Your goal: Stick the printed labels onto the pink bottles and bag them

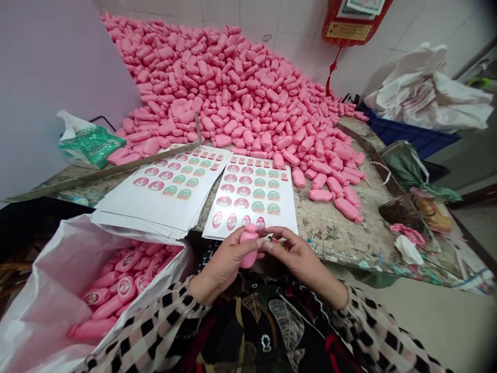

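Over the worn tabletop (pixel 330 233), the left hand (pixel 221 264) wraps a light, smooth pink plastic bottle (pixel 248 246) by its body; the right hand (pixel 298 261) pinches beside its top, hold unclear.

Heaped plastic bottles (pixel 217 88) cover the far end of the scarred wooden worktable (pixel 341 238); rectangular paper label sheets (pixel 250 197) lie nearer; an open plastic-lined sack (pixel 46 280) holding labelled bottles (pixel 116 290) sits front left.

Pink bottle (pixel 248 246) I'm holding matches the pink heap of bottles (pixel 217 93). Sticker sheets (pixel 248 199) white, rows of pink and green ovals. My sleeve (pixel 155 316) black-and-white check, blouse (pixel 267 321) black, pale leaf print. Crate (pixel 407 129) blue.
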A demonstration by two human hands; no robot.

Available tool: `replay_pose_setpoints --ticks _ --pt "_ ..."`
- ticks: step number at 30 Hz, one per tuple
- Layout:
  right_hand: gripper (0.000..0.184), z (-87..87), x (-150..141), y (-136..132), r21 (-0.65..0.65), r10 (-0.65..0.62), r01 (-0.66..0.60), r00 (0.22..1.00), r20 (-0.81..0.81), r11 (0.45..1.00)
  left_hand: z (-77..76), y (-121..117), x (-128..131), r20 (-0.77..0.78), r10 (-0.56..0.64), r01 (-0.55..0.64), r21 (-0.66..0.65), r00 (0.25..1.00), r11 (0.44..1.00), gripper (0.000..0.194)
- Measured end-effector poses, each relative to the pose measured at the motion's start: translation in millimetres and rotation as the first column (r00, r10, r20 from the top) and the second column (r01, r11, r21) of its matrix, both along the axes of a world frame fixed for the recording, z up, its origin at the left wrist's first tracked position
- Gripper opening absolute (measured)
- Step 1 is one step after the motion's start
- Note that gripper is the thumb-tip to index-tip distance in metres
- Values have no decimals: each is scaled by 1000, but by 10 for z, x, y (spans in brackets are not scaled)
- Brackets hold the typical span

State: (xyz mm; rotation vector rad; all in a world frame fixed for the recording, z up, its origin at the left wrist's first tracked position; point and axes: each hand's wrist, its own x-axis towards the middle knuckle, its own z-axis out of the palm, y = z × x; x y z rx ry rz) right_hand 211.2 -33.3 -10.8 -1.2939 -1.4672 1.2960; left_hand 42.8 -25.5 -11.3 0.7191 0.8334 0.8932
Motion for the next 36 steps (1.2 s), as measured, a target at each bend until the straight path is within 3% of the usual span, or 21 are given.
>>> replay_pose_setpoints --ticks 2,5,7,9,11,14,18,20,27,36 --pt "29 -55 152 75 92 -67 45 965 255 995 -1 5 -105 -194 10 -5 23 981 1000 24" --pt "27 -105 265 183 202 -150 51 848 509 978 7 35 -214 -532 78 85 274 843 958 14" --pt "25 -102 235 227 248 -191 38 756 626 968 5 57 -234 -665 136 261 462 734 848 14" --pt "24 -82 156 254 283 -221 15 667 712 959 -13 74 -218 -731 168 414 542 661 731 26" --pt "23 -65 75 275 304 -239 -12 587 773 953 -45 81 -184 -781 179 509 542 598 669 37" --pt "23 -59 9 314 315 -254 -42 495 831 948 -92 77 -132 -863 179 613 468 473 637 42" --pt "22 -58 7 377 303 -243 -87 413 878 949 -106 56 -96 -949 245 768 304 196 564 50" --pt "22 -46 18 405 296 -228 -122 390 892 947 -104 42 -88 -953 287 813 241 96 530 54" --pt "24 21 63 480 237 -144 -245 345 928 940 -143 -15 -64 -932 361 839 206 13 503 55" --pt "21 -29 104 495 263 -138 -275 404 904 925 -170 -23 -60 -915 404 840 221 2 496 55"
